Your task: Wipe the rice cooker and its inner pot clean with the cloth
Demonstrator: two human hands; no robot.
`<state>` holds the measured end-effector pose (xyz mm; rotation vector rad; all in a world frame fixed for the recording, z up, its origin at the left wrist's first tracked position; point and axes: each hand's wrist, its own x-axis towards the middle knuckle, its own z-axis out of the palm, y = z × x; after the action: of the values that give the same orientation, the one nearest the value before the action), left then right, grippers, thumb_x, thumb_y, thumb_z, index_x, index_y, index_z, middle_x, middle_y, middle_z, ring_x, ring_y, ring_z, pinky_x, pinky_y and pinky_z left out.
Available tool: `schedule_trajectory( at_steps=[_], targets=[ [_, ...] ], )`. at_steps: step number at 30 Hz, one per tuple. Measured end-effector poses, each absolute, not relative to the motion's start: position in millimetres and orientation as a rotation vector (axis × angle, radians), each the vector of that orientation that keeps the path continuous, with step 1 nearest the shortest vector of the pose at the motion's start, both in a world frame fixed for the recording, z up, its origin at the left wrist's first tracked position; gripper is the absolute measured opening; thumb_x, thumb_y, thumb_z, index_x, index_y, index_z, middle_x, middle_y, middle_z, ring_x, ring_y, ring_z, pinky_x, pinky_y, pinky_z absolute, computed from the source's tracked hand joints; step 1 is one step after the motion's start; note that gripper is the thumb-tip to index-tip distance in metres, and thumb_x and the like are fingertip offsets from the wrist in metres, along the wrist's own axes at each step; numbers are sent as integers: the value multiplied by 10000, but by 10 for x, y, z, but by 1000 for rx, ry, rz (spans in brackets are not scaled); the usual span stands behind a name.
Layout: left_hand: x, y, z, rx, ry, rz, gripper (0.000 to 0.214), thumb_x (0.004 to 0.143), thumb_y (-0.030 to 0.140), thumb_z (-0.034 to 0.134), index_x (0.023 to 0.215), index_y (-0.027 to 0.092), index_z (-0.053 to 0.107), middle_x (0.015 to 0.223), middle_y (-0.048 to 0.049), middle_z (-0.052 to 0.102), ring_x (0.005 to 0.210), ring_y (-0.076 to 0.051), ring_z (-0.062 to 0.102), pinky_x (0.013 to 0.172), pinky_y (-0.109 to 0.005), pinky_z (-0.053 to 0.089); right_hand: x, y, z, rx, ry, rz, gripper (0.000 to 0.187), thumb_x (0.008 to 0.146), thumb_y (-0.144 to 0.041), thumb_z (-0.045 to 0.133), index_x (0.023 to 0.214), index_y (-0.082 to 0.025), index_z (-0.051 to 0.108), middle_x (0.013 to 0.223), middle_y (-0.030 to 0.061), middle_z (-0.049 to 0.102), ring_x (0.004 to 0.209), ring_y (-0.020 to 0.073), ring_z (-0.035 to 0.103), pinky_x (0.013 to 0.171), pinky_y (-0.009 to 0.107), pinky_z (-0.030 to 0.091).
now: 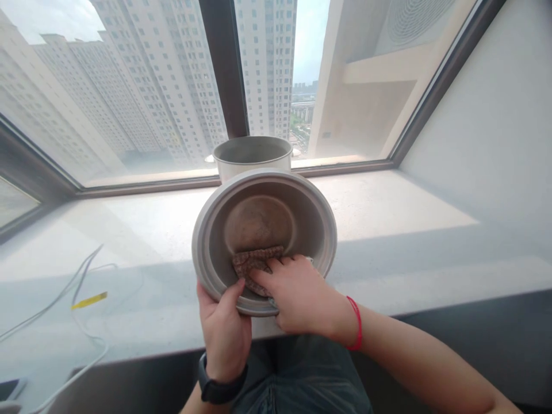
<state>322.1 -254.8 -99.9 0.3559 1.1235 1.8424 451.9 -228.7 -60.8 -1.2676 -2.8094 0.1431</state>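
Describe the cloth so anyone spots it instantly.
At the white windowsill, before an upright pot, the left hand holds a tilted grey pot. Inside, under the right hand, is the brown cloth, its mottled texture unlike the smooth grey pot.

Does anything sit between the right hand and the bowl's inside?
Yes, the brown cloth: it lies beneath the right hand, against the near inner side of the bowl. Nothing visible separates the left hand from the bowl.
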Motion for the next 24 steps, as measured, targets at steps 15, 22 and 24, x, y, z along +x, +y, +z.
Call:
schedule_trajectory(
  at_steps=[15,22,24],
  targets=[
    [2630,-2234,-337,1058,1071,1538,829,679,248,818,1452,280,518,1374,-88,617,1246,-326,586,971,-403,543,4841,-2075,-489,-1032,-3120,-124,765,693,-290,701,1417,-253,455,1031,129,675,864,296,649,712,380,472],
    [3072,-2531,-1129,789,1358,1745,401,698,283,821,1040,166,649,963,-47,704,929,-230,668,851,-326,538,4693,-2151,-501,-1072,-3012,107,727,760,-443,690,1425,-243,476,1129,137,679,936,295,669,752,362,493],
    [3073,-2505,-1084,711,1345,1795,336,679,250,808,958,186,632,844,1,681,778,-178,649,727,-280,533,4744,-2133,-512,-1067,-3020,136,728,781,-588,685,1397,-234,526,1148,146,680,966,289,664,787,362,484]
  ],
)
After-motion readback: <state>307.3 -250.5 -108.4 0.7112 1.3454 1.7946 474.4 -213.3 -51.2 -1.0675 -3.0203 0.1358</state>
